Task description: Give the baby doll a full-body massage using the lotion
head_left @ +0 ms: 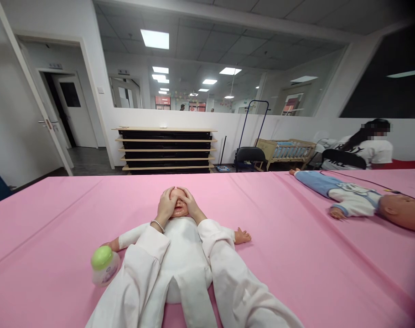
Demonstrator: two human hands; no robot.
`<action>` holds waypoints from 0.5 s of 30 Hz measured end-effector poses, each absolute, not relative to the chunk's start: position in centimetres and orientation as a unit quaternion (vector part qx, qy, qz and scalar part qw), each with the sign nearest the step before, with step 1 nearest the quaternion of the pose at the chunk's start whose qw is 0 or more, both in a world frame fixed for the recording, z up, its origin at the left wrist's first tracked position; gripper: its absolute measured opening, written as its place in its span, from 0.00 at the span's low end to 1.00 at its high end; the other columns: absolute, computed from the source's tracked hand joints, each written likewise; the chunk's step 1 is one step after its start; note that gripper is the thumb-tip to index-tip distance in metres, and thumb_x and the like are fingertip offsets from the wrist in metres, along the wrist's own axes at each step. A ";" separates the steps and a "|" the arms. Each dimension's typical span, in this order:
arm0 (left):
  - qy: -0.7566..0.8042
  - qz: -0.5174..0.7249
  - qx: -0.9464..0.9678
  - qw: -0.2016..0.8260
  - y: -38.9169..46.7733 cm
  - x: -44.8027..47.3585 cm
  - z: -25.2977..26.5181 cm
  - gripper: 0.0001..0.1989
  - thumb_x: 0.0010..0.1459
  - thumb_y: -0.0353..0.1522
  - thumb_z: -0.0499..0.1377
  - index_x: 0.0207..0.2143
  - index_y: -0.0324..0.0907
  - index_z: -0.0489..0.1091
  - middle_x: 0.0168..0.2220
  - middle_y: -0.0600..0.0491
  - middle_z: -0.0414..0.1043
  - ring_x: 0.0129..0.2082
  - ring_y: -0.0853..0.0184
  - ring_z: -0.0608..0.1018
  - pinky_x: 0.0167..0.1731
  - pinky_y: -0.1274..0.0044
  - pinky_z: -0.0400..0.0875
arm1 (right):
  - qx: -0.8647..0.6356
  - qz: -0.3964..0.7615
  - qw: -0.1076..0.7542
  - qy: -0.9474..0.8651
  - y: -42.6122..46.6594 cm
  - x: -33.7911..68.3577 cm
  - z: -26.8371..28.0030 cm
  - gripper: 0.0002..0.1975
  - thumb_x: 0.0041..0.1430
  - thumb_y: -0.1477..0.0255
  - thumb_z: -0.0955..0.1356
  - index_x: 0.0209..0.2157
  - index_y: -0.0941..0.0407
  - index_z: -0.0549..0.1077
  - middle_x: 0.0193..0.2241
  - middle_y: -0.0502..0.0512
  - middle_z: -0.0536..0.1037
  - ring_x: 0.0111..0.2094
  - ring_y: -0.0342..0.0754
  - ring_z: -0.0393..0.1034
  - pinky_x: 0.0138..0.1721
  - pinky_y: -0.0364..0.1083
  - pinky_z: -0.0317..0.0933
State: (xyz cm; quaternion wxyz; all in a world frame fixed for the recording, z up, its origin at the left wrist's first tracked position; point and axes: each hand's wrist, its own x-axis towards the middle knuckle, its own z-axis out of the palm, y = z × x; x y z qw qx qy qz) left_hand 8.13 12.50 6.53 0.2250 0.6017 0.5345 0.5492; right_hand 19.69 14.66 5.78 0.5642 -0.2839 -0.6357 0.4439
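Observation:
A baby doll [184, 243] in white clothing lies on its back on the pink-covered table, head away from me and arms spread. My left hand [167, 203], with a beaded bracelet at the wrist, is cupped round one side of the doll's head. On the other side, my right hand [191, 203] curves round the head the same way. Both thumbs rest on the doll's upper face and cover its eyes; its nose and mouth show between them. Beside the doll's arm at the left stands a small jar [105, 269] with a green lid [101, 258].
Another doll [358, 196], in blue and white clothes, lies at the right of the pink table cover [279, 237], a thin cable near it. Beyond are stacked shelves [166, 150], a black chair [250, 156], a wooden crib [284, 152] and a seated person [378, 148].

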 end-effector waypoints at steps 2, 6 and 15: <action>0.535 0.550 0.601 0.222 12.5 8.1 6.5 0.20 0.52 0.31 0.51 0.48 0.39 0.65 0.51 0.48 0.64 0.52 0.63 0.65 0.54 0.71 0.57 | -0.293 0.443 0.566 -0.630 14.7 19.6 5.8 0.16 0.48 0.69 0.62 0.41 0.56 0.69 0.44 0.52 0.70 0.49 0.46 0.60 0.53 0.45 0.50; 0.541 0.556 0.589 0.226 12.7 8.2 6.4 0.20 0.55 0.28 0.44 0.48 0.39 0.65 0.51 0.47 0.64 0.52 0.65 0.65 0.54 0.71 0.57 | -0.310 0.452 0.582 -0.601 15.0 19.4 5.7 0.15 0.49 0.70 0.58 0.37 0.57 0.69 0.41 0.54 0.71 0.46 0.46 0.62 0.52 0.45 0.52; 0.536 0.555 0.594 0.227 12.3 8.1 6.7 0.19 0.52 0.31 0.51 0.47 0.40 0.66 0.50 0.48 0.65 0.51 0.62 0.66 0.53 0.70 0.58 | -0.313 0.431 0.571 -0.625 14.6 19.4 6.1 0.15 0.46 0.70 0.63 0.38 0.56 0.70 0.41 0.52 0.71 0.46 0.47 0.62 0.52 0.46 0.52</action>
